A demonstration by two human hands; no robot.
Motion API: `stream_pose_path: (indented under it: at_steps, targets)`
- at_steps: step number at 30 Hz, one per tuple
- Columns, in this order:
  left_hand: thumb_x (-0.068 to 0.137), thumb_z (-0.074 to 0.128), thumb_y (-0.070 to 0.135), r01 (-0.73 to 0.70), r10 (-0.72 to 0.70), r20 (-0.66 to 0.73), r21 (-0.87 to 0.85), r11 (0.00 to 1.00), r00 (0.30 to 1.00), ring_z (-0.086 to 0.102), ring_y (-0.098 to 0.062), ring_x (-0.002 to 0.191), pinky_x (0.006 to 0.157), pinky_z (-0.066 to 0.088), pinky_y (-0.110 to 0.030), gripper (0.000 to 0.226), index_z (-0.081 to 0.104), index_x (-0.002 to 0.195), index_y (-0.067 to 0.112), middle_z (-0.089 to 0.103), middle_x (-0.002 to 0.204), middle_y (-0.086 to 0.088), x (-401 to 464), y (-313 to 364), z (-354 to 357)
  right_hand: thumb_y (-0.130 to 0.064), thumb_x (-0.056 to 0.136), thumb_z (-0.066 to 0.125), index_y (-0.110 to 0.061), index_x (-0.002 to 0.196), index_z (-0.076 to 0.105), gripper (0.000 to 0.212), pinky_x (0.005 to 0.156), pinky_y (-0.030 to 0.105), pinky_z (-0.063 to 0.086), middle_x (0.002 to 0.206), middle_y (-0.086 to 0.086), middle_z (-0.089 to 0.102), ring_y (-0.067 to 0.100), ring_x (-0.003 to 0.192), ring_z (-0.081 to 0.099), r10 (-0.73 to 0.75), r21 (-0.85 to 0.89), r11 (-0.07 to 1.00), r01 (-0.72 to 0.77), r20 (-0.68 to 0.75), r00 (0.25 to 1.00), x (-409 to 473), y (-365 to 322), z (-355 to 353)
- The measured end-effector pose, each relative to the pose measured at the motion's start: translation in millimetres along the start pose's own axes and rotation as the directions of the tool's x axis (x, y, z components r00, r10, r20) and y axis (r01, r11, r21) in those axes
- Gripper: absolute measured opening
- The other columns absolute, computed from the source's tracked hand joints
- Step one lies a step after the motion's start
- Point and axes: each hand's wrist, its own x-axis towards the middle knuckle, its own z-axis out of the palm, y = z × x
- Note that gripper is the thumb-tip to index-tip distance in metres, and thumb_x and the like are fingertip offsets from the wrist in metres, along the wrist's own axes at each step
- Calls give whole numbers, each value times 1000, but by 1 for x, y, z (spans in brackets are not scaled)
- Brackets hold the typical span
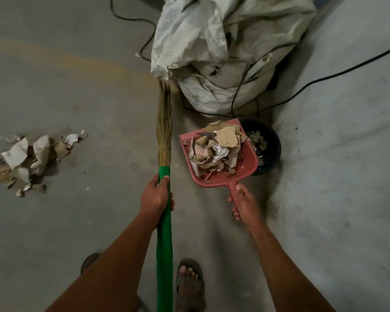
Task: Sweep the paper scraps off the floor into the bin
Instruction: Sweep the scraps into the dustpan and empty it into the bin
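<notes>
My left hand (156, 197) grips the green handle of a straw broom (164, 233), whose bristles point away toward the sack. My right hand (243, 204) holds the handle of a pink dustpan (248, 170) heaped with crumpled paper and cardboard scraps (216, 149). The pan's far right corner reaches over the rim of a dark round bin (271, 140), which holds some scraps. A pile of paper scraps (25, 161) lies on the concrete floor at the left.
A big white woven sack (212, 48) stands behind the bin, with black cables (324, 77) draped over it and running along the floor. A pale wall (347, 154) rises on the right. My sandalled feet (189, 282) are at the bottom.
</notes>
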Motion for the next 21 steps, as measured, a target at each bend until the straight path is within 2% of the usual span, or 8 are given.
stream_pose_path:
  at_steps: [4,8,11,13,14,17,21]
  targets:
    - [110,51,35,-7,4,42,79,997,999,61,-21,56,49,54,-31,48,49,156,19,62,82,-15,-14,0,41,-38,111,41,-29,101,63,26,40,21,33,87,8,61,13,49,42,-6,24,1000,8,-89,996,3,6,-57]
    - [111,52,36,-31,21,78,128,991,997,61,-22,55,50,54,-33,49,48,156,17,62,82,-16,-19,1,68,-39,111,42,-24,111,66,28,42,23,32,86,8,64,15,49,42,41,27,999,-38,-124,991,14,-1,-108]
    - [111,51,35,-41,29,79,159,986,996,61,-23,56,50,54,-33,48,48,156,17,62,81,-16,-19,2,80,-41,111,43,-16,106,68,36,40,20,29,68,3,62,12,43,39,129,29,991,-127,-76,989,26,-12,-140]
    - [111,52,34,-41,29,75,166,985,997,61,-23,57,49,54,-33,46,50,154,17,62,81,-16,-19,3,85,-42,111,42,-8,97,67,44,38,20,27,50,-4,53,10,40,35,195,35,980,-194,-22,981,35,-21,-154]
    - [111,52,34,-38,25,76,171,985,997,61,-23,57,49,54,-33,46,51,154,16,62,82,-16,-19,3,87,-42,111,42,-5,96,65,46,36,20,26,48,-5,49,9,40,34,227,43,973,-227,11,974,40,-24,-160]
    - [111,52,35,-29,15,76,183,983,997,62,-23,58,50,54,-33,48,49,155,15,63,83,-16,-14,2,91,-43,110,43,-4,99,63,45,33,19,25,57,-1,43,6,40,31,312,103,942,-321,93,946,60,-32,-173]
    - [111,52,36,-24,9,77,199,980,997,62,-22,57,49,54,-32,49,49,155,15,63,83,-16,-8,-1,92,-37,111,43,-4,126,61,41,31,15,22,69,1,55,3,39,29,381,254,871,-420,191,905,84,-32,-182]
